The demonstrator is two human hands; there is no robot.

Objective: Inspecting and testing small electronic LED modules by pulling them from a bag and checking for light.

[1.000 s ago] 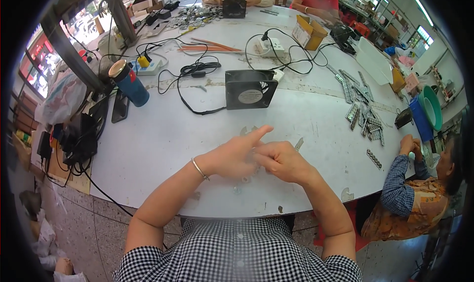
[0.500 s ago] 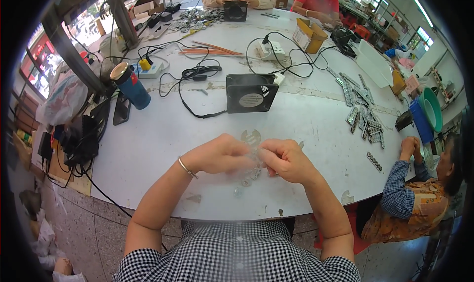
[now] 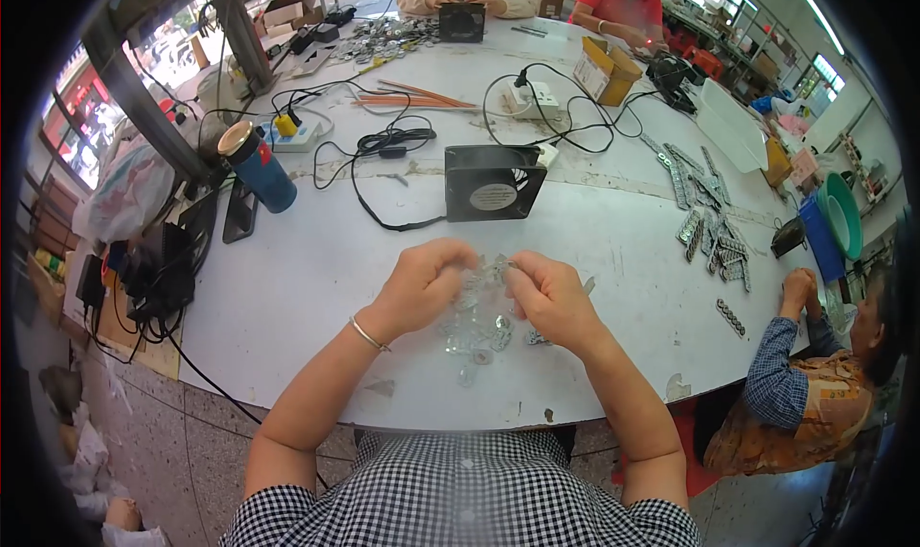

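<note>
Over the near middle of the white table (image 3: pixel 316 288), my two hands work close together. My left hand (image 3: pixel 422 284) has its fingers curled in with the fingertips pinched; what they hold, if anything, is too small to tell. Thumb and forefinger of my right hand (image 3: pixel 554 303) close on a small shiny piece (image 3: pixel 497 269) at the gap between the hands. Below them lie several small clear or silvery pieces (image 3: pixel 500 333), some loose near a small round one (image 3: pixel 482 357). A black square fan (image 3: pixel 494 185) stands upright just beyond my hands.
A blue bottle (image 3: pixel 264 175) and a phone (image 3: pixel 241 212) are at the left, near black adapters (image 3: pixel 153 274). Cables (image 3: pixel 393 145) and a power strip (image 3: pixel 532 99) lie behind the fan. Metallic strips (image 3: pixel 714 231) are piled right, near a seated person (image 3: pixel 800 375). Others sit across.
My left hand has drawn back slightly to the left and up, opening a wider gap between the hands. More of the small clear pieces on the table now show. My right hand has barely moved.
</note>
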